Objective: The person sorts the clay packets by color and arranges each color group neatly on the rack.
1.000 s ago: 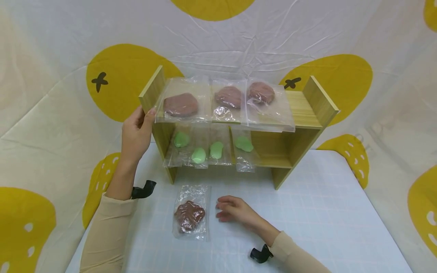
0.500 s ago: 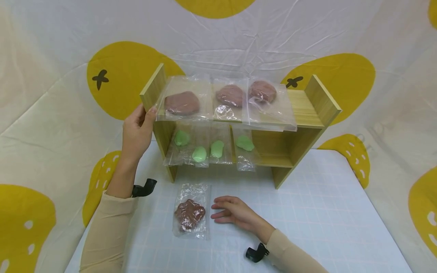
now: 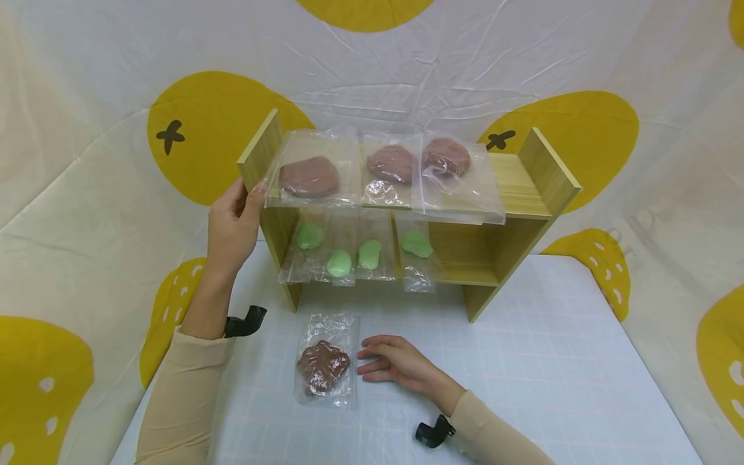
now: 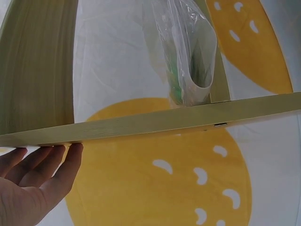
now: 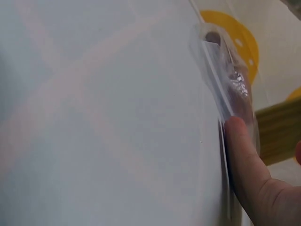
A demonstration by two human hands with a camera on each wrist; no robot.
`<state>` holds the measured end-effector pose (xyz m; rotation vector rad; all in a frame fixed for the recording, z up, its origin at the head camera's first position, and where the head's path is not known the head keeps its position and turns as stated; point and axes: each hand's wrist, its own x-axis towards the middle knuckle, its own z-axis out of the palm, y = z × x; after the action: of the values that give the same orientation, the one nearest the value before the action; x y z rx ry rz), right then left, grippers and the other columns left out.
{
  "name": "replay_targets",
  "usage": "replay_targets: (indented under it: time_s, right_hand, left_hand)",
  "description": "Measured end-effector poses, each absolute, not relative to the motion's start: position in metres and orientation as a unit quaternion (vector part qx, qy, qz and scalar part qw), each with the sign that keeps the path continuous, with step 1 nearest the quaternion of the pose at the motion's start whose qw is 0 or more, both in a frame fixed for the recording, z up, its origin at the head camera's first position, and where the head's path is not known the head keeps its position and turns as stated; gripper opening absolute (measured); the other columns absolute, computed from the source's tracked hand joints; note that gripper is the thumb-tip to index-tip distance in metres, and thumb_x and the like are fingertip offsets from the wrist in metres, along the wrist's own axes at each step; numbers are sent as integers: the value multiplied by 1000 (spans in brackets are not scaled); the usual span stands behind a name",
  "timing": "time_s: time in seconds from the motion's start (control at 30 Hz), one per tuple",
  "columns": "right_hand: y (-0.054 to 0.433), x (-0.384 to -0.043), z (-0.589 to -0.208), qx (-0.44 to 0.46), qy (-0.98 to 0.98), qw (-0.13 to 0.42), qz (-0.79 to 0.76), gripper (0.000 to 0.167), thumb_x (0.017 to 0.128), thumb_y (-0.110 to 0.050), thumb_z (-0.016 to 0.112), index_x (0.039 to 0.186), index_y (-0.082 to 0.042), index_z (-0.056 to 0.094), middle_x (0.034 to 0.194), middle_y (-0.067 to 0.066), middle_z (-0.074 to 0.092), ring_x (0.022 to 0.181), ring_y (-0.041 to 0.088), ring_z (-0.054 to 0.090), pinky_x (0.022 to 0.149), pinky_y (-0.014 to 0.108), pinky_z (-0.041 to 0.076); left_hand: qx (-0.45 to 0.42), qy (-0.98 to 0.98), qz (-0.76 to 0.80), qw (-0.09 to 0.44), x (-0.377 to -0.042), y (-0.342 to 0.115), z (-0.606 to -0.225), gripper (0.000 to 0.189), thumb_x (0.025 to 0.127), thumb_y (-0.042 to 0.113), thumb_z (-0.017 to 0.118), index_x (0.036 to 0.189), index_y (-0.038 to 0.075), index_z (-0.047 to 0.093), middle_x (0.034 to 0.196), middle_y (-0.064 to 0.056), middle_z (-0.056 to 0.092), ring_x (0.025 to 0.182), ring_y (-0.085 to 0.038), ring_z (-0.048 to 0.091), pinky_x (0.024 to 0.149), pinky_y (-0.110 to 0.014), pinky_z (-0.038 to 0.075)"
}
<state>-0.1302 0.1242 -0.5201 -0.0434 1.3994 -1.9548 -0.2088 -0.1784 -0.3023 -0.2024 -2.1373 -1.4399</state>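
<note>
In the head view my left hand grips the left side panel of a small wooden shelf. Its thumb lies over the front edge, and in the left wrist view the fingertips touch the panel's outer face. My right hand, fingers extended, hovers by the right edge of a clear bag holding a brown lobed piece, on the table. Nothing is in its grasp. Seen from the right wrist, the thumb overlaps that bag; whether they touch, I cannot tell.
Along the shelf's top lie clear bags with reddish-brown rounded pieces. Several smaller bags with green pieces sit on the lower board, overhanging its front. A pale checked cloth covers the table. Behind hangs a white sheet with yellow prints.
My right hand has moved slightly left, closer to the bag with the brown piece, its fingers spreading a little. The left hand stays at the shelf's side.
</note>
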Motion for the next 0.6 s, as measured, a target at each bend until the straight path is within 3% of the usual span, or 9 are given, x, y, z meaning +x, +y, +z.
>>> replay_targets:
  time_s: [0.27,0.6]
  right_hand:
    - [120,-130,-519,-23,541,366,-757,46,105,-13,47,139,17,40,126,32,57,108,45,63,91,50,51]
    - [115,-131,-522,-8,527,370,-765,41,104,-11,47,137,14,45,119,26,63,104,42,66,90,49,52]
  left_hand:
    - [-77,-794,-536,277,-209,-178,-302,42,103,36,53,135,11,63,122,-9,67,100,-17,63,88,-31,52]
    - [-80,-793,-536,278,-210,-179,-302,42,103,37,53,136,12,63,123,-8,67,102,-17,63,90,-34,52]
